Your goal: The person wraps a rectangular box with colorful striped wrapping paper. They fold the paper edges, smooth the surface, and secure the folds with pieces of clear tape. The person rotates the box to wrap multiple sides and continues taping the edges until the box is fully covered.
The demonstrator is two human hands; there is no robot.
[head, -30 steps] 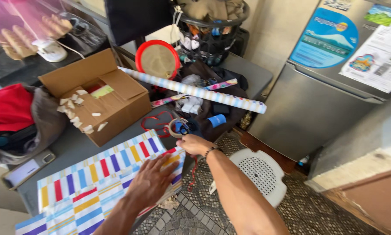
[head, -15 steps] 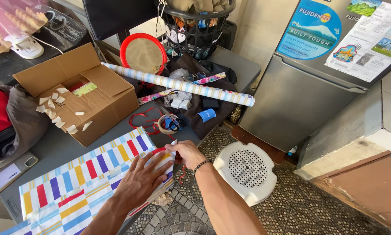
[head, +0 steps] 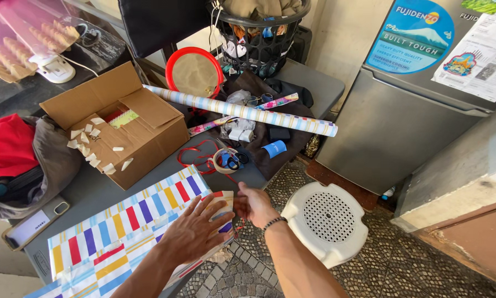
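Observation:
A parcel wrapped in paper with coloured stripes (head: 121, 226) lies on the near edge of the grey table (head: 93, 190). My left hand (head: 195, 232) lies flat on its right end, fingers spread. My right hand (head: 256, 205) is at the same end and pinches the folded paper flap (head: 226, 200) between thumb and fingers. A tape roll (head: 226, 161) with blue-handled scissors inside it sits just beyond, beside a loose red ribbon (head: 195, 154).
An open cardboard box (head: 132, 129) with tape bits stuck on it stands to the left. A long wrapping-paper roll (head: 242, 110) lies across the table. A phone (head: 33, 223) lies front left. A white stool (head: 325, 221) and a fridge (head: 397, 121) stand to the right.
My right hand left the tape roll and came back to the parcel's end, where it now grips the flap. My left hand stayed flat on the parcel.

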